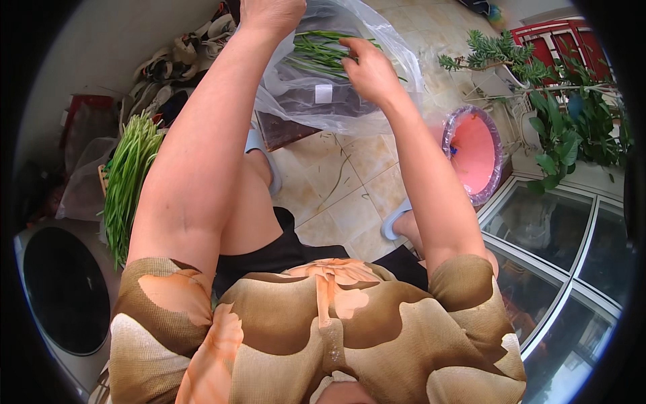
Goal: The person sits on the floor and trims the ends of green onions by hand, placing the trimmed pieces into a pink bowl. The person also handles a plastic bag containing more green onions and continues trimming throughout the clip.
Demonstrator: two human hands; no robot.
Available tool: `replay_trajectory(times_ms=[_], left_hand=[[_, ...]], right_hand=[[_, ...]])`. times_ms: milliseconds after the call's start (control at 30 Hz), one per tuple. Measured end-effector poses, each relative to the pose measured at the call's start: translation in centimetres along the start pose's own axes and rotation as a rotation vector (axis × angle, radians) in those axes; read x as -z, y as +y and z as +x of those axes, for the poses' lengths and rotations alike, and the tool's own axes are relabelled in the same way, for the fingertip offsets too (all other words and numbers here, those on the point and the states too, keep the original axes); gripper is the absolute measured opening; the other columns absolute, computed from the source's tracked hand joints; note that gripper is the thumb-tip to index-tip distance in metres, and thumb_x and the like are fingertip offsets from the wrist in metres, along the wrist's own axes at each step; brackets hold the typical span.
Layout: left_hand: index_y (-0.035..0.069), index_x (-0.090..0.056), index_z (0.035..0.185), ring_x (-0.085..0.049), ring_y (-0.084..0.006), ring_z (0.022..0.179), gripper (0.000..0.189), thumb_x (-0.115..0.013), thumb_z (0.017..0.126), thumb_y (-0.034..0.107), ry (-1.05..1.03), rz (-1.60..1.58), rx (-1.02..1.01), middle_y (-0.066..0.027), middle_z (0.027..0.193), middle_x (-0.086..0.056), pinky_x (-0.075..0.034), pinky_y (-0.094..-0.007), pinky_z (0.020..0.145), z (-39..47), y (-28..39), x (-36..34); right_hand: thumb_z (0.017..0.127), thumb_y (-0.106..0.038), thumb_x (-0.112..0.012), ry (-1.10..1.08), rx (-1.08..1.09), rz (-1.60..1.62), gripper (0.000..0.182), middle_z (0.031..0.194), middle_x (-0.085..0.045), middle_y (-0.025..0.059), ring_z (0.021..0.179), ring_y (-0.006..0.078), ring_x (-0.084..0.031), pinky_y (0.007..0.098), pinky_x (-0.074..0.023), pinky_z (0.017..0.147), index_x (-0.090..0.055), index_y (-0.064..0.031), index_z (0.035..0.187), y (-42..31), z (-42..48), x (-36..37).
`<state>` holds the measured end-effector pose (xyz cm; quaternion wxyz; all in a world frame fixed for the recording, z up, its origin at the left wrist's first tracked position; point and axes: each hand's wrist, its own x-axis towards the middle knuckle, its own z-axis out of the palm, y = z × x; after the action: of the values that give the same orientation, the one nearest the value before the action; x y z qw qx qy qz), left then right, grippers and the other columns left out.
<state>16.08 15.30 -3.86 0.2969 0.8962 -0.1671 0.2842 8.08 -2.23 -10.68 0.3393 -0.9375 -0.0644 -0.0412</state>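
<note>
Long green stems, apparently garlic chives (pixel 318 49), lie loose in a clear plastic bag (pixel 398 43) spread over a dark low table or box (pixel 285 132). My right hand (pixel 372 70) is over the right part of these stems, its thumb and forefinger apart. My left hand (pixel 272 17) is at the bag's upper left, cut by the picture's top edge. Its fingers are hidden, so its grip does not show. A thick bundle of the same stems (pixel 128 187) rests to the left of my left arm. A white label (pixel 323 94) shows on the bag's near side.
A pink bin (pixel 474 156) with a plastic liner stands at right. Stem scraps lie on the tiled floor (pixel 348 177) between my slippered feet. Shoes (pixel 184 50) are piled along the left wall. Potted plants (pixel 555 131) and framed glass panels (pixel 540 222) are on the right.
</note>
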Motion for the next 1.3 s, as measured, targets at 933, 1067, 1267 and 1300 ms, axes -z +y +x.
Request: replay_trajectory(times_ms=[933, 1067, 1267, 1300], left_hand=[[0.010, -0.052, 0.094, -0.061, -0.0335, 0.086, 0.008, -0.051, 0.087, 0.012, -0.061, 0.069, 0.014, -0.0130, 0.083, -0.064, -0.034, -0.0574, 0.094, 0.2, 1.2, 2.1], [0.010, -0.052, 0.094, -0.061, -0.0330, 0.088, 0.008, -0.051, 0.087, 0.012, -0.057, 0.076, 0.004, -0.0131, 0.085, -0.064, -0.034, -0.0569, 0.093, 0.2, 1.2, 1.9], [0.010, -0.052, 0.095, -0.061, -0.0330, 0.088, 0.009, -0.051, 0.086, 0.013, -0.061, 0.095, 0.012, -0.0131, 0.085, -0.064, -0.035, -0.0560, 0.092, -0.1, 0.7, 2.1], [0.009, -0.052, 0.095, -0.061, -0.0333, 0.088, 0.010, -0.052, 0.086, 0.013, -0.065, 0.099, 0.018, -0.0132, 0.085, -0.064, -0.036, -0.0545, 0.092, -0.2, 0.5, 2.2]], right_hand=[[0.072, -0.023, -0.069, -0.349, -0.018, -0.316, 0.032, 0.115, -0.057, 0.0106, 0.107, 0.0291, -0.053, 0.0369, -0.0448, 0.091, -0.066, -0.0099, 0.101, 1.2, 5.2, 0.3], [0.070, -0.023, -0.071, -0.123, 0.083, -0.372, 0.040, 0.111, -0.058, 0.0078, 0.110, 0.0273, -0.051, 0.0384, -0.0439, 0.092, -0.063, -0.0100, 0.107, 2.7, 2.8, -1.1], [0.070, -0.017, -0.068, -0.107, -0.024, -0.417, 0.032, 0.104, -0.061, 0.0081, 0.105, 0.0277, -0.053, 0.0401, -0.0451, 0.089, -0.065, -0.0088, 0.101, 2.5, 2.2, -2.2], [0.070, -0.017, -0.066, -0.080, -0.025, -0.412, 0.030, 0.101, -0.062, 0.0086, 0.103, 0.0281, -0.054, 0.0403, -0.0455, 0.088, -0.066, -0.0085, 0.099, 2.5, 2.5, -2.6]])
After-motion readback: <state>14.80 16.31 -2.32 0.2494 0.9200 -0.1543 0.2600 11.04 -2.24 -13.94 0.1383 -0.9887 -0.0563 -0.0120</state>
